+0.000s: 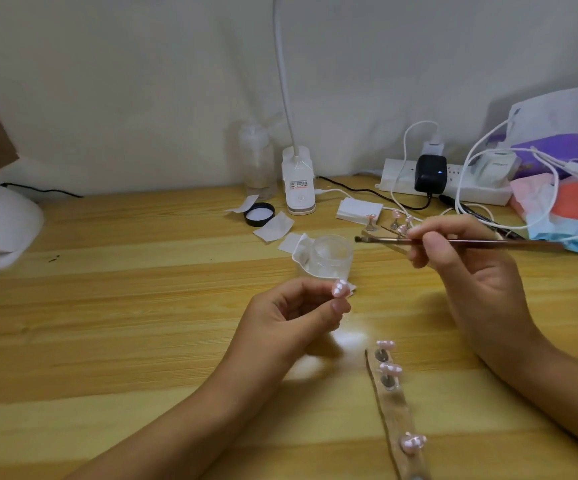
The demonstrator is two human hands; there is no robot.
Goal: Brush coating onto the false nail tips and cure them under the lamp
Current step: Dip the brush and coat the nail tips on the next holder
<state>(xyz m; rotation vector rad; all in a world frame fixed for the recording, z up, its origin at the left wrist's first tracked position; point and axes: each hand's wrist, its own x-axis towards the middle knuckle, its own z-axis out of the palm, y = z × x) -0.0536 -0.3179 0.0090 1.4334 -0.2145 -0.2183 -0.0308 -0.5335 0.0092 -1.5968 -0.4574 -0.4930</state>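
a person at a pale, wood-grained table (142, 341) holds a glossy pink false nail tip (340, 289) pinched between the thumb and curled fingers of the left hand (294, 306). the right hand (460, 258) hovers apart and higher, its fingers pinching the thin dark handle of a flat-headed brush (388, 240) like a pen. the bristles point at an open, squat clear jar (332, 254) of coating that sits on crumpled white paper.

near the right forearm lies a long brownish strip (398, 410) carrying more shiny pink tips (390, 368) on little metal-footed stands. the white domed curing lamp (0, 226) sits well apart at the table's left edge.

the risks look plain enough. a loaded brush could drip across the table on its way to the tip, and a wet coat could smear against the fingers that hold the small, slick piece so close to its face. the open jar could tip on its uneven paper bed if a wrist brushed it. the forearm, close to the strip, could topple the narrow stands.

square white wipes (273, 228) and a round black lid (259, 214) lie behind the jar.
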